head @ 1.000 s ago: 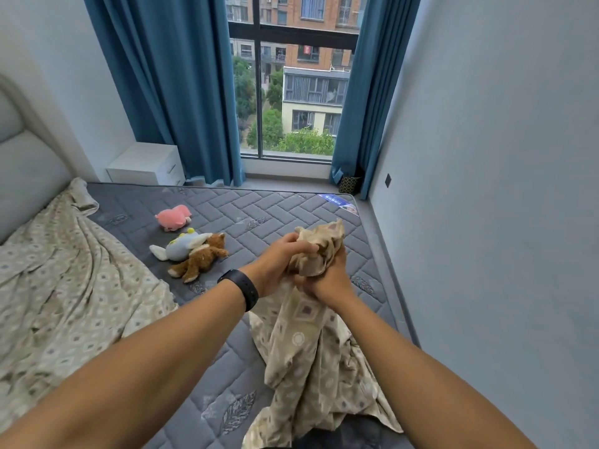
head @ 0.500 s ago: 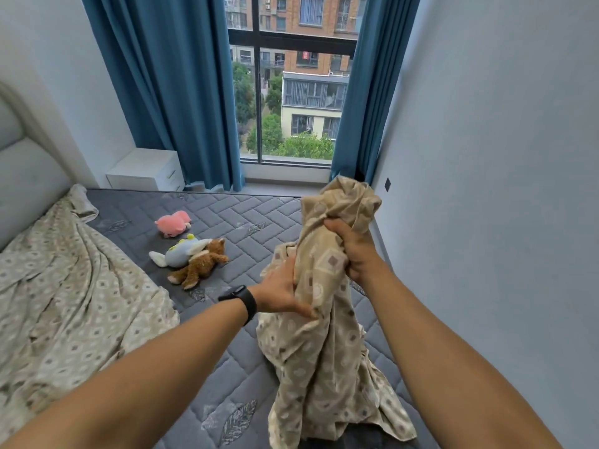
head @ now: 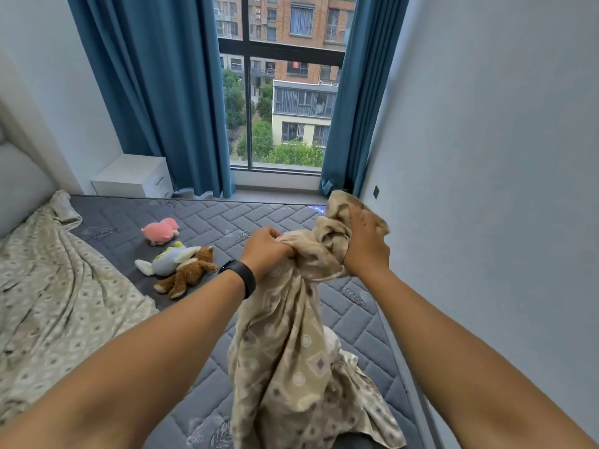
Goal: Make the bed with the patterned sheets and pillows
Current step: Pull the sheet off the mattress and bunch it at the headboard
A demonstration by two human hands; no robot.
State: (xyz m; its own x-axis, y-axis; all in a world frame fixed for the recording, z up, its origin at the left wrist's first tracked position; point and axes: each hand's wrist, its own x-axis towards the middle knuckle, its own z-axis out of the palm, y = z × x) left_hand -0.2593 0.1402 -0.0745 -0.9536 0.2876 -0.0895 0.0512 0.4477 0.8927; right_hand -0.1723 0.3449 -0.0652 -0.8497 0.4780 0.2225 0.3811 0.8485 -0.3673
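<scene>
1. Mattress (head: pixel 227 222): grey, quilted, mostly bare; a blue label (head: pixel 316 209) sits at its far right corner, writing too blurred to read.
2. Spread sheet (head: pixel 58 306): beige, diamond-patterned, lying rumpled over the mattress's left side up to the headboard (head: pixel 19 183).
3. Bunched cloth (head: pixel 291 351): same pattern, held up over the mattress's right side, lower folds trailing onto it.
4. Left hand (head: pixel 265 251): arm extended, fingers clenched round a gathered neck of the cloth; black band (head: pixel 240 277) on the wrist.
5. Right hand (head: pixel 366 244): arm extended, raised slightly higher, gripping the cloth's upper bundle.
6. Three plush toys (head: pixel 175 260): lying on the bare mattress, left of the hands.
</scene>
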